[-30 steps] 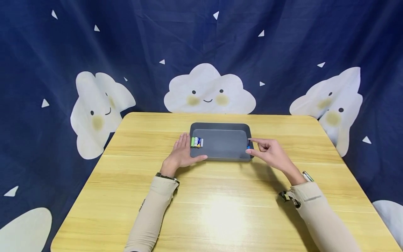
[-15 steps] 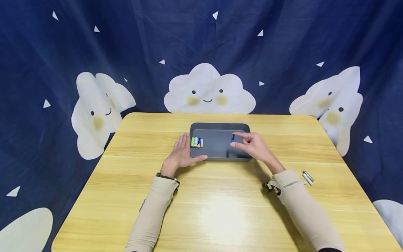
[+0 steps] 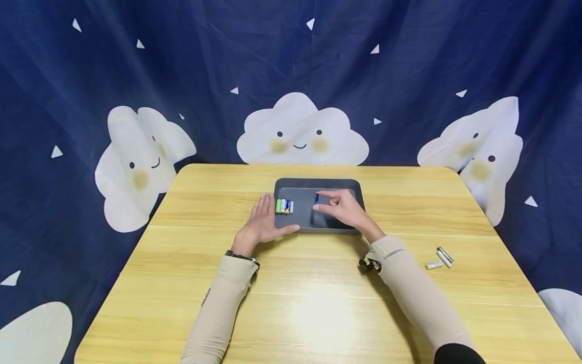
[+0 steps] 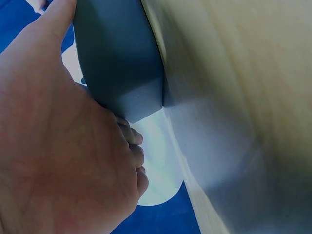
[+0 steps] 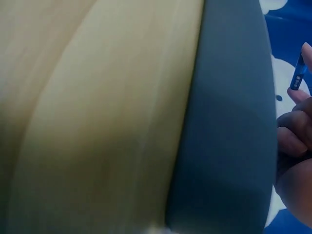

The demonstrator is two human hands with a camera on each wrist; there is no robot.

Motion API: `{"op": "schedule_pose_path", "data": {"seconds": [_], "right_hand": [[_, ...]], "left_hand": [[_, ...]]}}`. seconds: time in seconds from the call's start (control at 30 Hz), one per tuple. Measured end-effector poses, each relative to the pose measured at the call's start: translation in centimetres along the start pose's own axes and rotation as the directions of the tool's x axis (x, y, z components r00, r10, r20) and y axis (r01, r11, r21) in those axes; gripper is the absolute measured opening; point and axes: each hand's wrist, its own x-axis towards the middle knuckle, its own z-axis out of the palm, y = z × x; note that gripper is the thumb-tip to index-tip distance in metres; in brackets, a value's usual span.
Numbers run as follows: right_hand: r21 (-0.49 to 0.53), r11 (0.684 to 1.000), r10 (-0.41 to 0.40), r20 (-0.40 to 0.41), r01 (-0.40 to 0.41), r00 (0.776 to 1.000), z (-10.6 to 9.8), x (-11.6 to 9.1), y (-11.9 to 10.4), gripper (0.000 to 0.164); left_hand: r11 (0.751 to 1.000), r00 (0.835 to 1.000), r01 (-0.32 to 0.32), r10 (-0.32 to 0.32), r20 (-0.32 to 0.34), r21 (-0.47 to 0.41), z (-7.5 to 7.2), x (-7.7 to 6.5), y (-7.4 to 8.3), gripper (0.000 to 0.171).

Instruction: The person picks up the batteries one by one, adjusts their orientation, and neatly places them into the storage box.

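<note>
A dark grey tray stands on the wooden table. Along its left end several batteries lie side by side, green, white, blue-gold and silvery. My left hand rests against the tray's left side, fingers straight, thumb along the front rim; in the left wrist view its palm faces the tray wall. Above the tray's floor, right of the row, my right hand pinches a dark blue battery by its two ends between thumb and forefinger. The right wrist view shows that battery at its right edge, clear of the rim.
To the right on the table lie loose batteries: a pair side by side and a single pale one close by. A blue curtain with cloud prints hangs behind the table's far edge.
My right hand has carried the dark blue battery left, from the tray's right end towards the row. The loose batteries at right have come into view from behind the sleeve. My left hand stays put.
</note>
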Motion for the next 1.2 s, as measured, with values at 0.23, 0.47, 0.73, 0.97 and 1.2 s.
{"op": "schedule_pose_path", "data": {"seconds": [0.23,0.47,0.73,0.97,1.2], "right_hand": [[0.001,0.999,0.042,0.035,-0.042,0.999,1.6,1.0,0.0,0.051],[-0.009,0.996,0.085,0.061,-0.085,0.994,2.7,2.0,0.7,0.053],[-0.062,0.993,0.111,0.118,-0.104,0.987,3.8,3.0,0.8,0.053],[-0.123,0.984,0.145,0.150,-0.127,0.978,4.9,3.8,0.6,0.054],[-0.202,0.969,0.175,0.146,-0.144,0.974,5.4,4.2,0.4,0.057]], "left_hand": [[1.000,1.000,0.009,-0.009,0.008,0.003,-0.1,0.0,0.1,0.130],[1.000,1.000,-0.005,0.004,0.007,0.007,0.0,0.0,0.1,0.132],[1.000,1.000,-0.007,0.007,-0.002,0.000,0.0,0.0,-0.1,0.132],[1.000,1.000,-0.006,0.006,-0.007,0.014,-0.1,-0.1,0.0,0.130],[1.000,1.000,0.007,-0.007,0.006,0.024,0.3,0.3,-0.2,0.131]]}}
